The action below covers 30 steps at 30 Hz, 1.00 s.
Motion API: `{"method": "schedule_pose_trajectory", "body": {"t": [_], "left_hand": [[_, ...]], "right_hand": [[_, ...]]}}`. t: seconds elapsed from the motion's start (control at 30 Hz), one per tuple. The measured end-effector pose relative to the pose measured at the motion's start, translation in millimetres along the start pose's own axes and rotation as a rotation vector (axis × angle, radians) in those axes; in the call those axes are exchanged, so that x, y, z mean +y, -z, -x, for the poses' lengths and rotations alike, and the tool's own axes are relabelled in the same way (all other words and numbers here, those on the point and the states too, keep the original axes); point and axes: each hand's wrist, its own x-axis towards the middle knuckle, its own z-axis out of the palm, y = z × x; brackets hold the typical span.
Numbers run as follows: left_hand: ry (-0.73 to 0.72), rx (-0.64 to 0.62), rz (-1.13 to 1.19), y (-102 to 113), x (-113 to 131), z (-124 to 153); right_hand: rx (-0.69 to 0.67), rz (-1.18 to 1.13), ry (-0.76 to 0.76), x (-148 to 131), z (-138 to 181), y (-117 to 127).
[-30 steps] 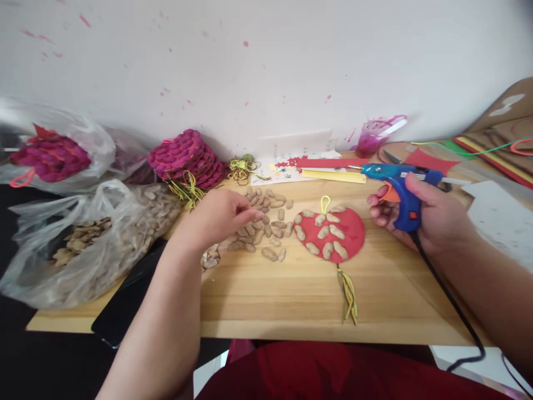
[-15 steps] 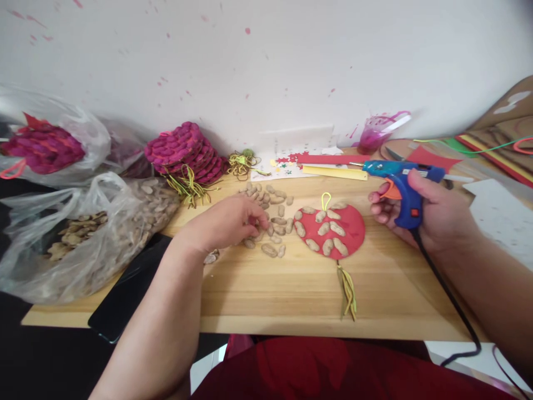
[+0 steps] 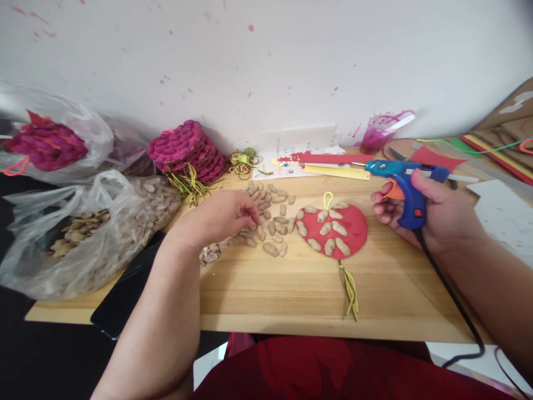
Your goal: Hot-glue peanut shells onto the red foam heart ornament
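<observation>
My right hand [image 3: 433,214] is wrapped round a blue glue gun [image 3: 402,186] with an orange trigger, nozzle pointing left, just right of a red round piece [image 3: 353,228] that has several peanuts stuck on it, a yellow loop on top and a tassel [image 3: 348,291] below. My left hand [image 3: 222,216] rests over the loose peanuts [image 3: 272,219] spread on the wooden board [image 3: 300,283], fingertips pinched together among them. Whether a peanut is between the fingers is hidden.
A clear bag of peanuts [image 3: 83,233] lies at the left, with a dark phone [image 3: 125,294] beside it. Magenta woven pieces [image 3: 187,153] are stacked near the wall, more in a bag [image 3: 45,147]. Red and yellow strips [image 3: 333,165], scissors and a pink cup [image 3: 377,136] lie at the back.
My left hand dipped right into the peanut pile, then drew back a little with fingertips pinched. The right hand with the glue gun has stayed put.
</observation>
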Motion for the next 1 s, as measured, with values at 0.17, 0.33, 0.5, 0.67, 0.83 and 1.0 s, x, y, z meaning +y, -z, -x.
{"method": "schedule_pose_trajectory", "body": {"t": [0.17,0.33,0.5,0.67,0.83,1.0], "left_hand": [[0.000,-0.042,0.010,-2,2,0],[0.041,0.028,-0.045,-1,3,-1],[-0.013,0.117,-0.089,-4,7,-4],[-0.114,0.164,-0.053,-11,6,-9],[-0.036,0.096,-0.028,-6,5,-4],[-0.024,-0.038,-0.027,-1,11,1]], "right_hand": [[0.033,-0.011,-0.024,0,-1,0],[0.069,-0.023,-0.043,1,-1,-2],[0.058,-0.011,-0.029,0,0,-2],[0.060,-0.024,-0.052,-1,1,-3],[0.062,-0.012,-0.045,-1,2,-4],[0.083,0.009,-0.045,-2,3,-6]]}}
